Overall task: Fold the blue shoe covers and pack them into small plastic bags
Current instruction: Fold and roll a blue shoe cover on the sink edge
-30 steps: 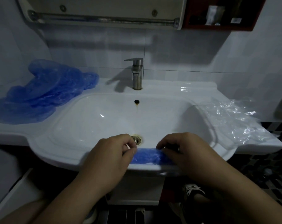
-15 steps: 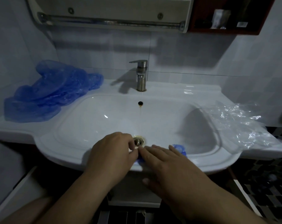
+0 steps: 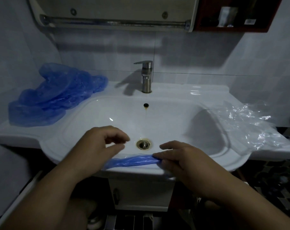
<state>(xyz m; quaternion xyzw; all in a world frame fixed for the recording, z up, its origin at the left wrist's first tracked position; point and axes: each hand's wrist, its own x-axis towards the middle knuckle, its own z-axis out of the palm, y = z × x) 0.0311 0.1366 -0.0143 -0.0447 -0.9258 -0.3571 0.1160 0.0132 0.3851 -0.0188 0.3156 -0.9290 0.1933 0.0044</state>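
Blue film, thin and crinkled, makes up the shoe cover [image 3: 134, 161], which is gathered into a narrow strip and lies along the front rim of the sink [image 3: 230, 161], just in front of the drain [image 3: 143, 144]. The right hand [image 3: 182, 161] lies over the strip's right end with its fingers fairly straight, pressing the film down onto the rim. The thumb sits low by the edge, and whether it also nips the film cannot be told. The left hand [image 3: 97, 146] hovers over the strip's left end with thumb and forefinger loosely curled and a gap between them, holding nothing.

The cover looks nearly weightless, limp and slick, so it will probably spring open out of any fold that is not held flat, and it could slide on the glazed rim or tip into the basin. The best places to take hold seem to be the two ends of the strip: one pinned, the other pinched and brought across, with a flat palm smoothing the crease. A hard pull risks stretching or tearing the film.

Further out, a loose pile of shoe covers [image 3: 54, 100] sits on the counter to the left, well apart from the hands. Crumpled clear plastic bags [image 3: 247, 123] lie on the right side of the counter. The faucet [image 3: 146, 77] stands at the back.
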